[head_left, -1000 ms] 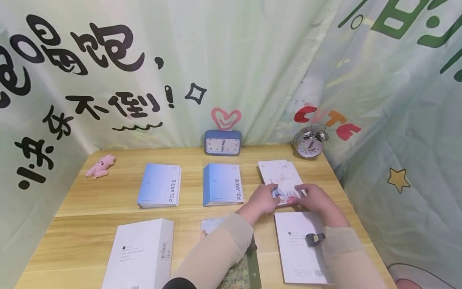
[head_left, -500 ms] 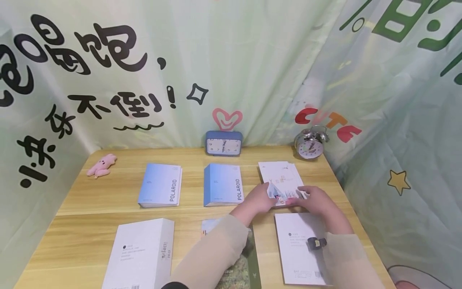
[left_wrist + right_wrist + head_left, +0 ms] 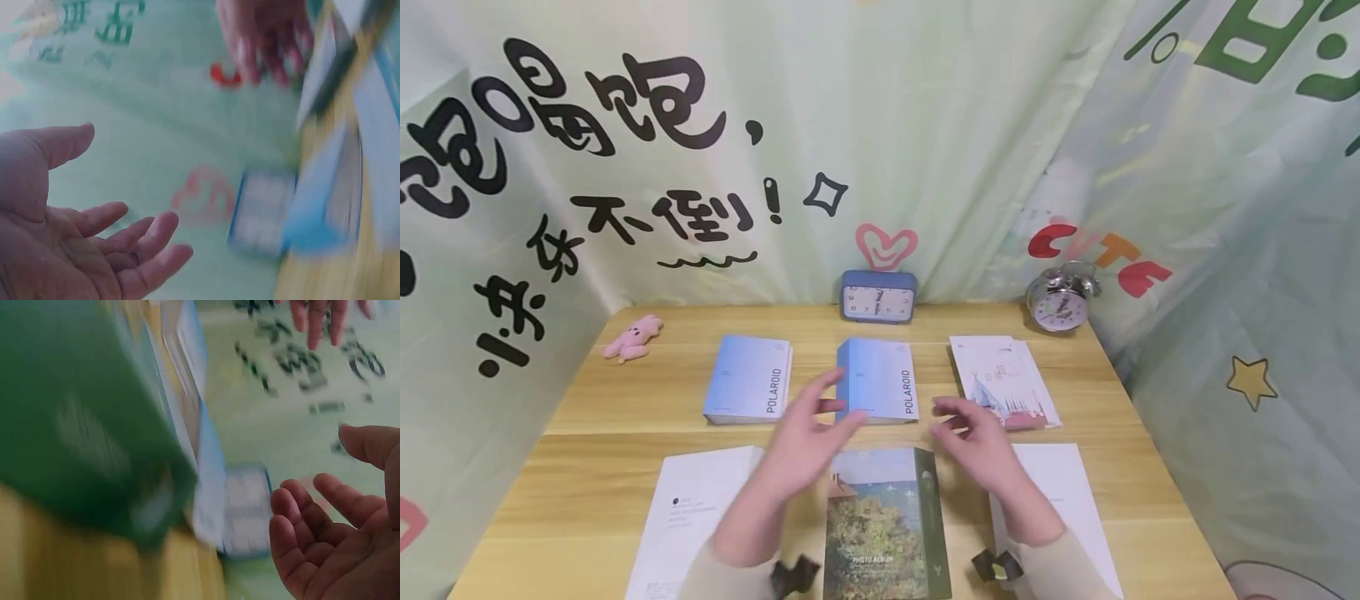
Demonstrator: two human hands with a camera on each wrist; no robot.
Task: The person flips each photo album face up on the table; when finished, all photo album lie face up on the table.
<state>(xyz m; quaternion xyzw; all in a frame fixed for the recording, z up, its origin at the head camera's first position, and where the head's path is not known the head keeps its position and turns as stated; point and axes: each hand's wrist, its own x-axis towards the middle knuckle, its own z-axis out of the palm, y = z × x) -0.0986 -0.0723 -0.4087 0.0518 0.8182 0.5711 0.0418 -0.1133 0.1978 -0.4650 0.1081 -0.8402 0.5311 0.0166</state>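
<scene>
My left hand point(image 3: 801, 442) hovers above the near middle of the table with loosely spread fingers, holding nothing. To its right, my right hand point(image 3: 981, 442) is raised with relaxed, slightly bent fingers, also empty. Between and below them lies a photo album point(image 3: 876, 525) with a garden picture and a green spine. Behind the hands is a blue Polaroid album point(image 3: 880, 379). A white illustrated album point(image 3: 1000, 379) lies beyond my right hand, apart from it. Under my forearms are a white album point(image 3: 692, 508) at left and another white album point(image 3: 1060, 492) at right, both partly hidden.
A second blue Polaroid album point(image 3: 747, 379) lies at back left. Along the rear stand a blue clock point(image 3: 878, 297) and a silver alarm clock point(image 3: 1060, 300). A pink plush toy point(image 3: 634, 337) lies in the far left corner. Printed curtains enclose the wooden table point(image 3: 572, 467).
Both hands have let go of the white illustrated album and drawn back, the left one swinging leftward. The garden-picture photo album is now uncovered. The head view has shifted slightly.
</scene>
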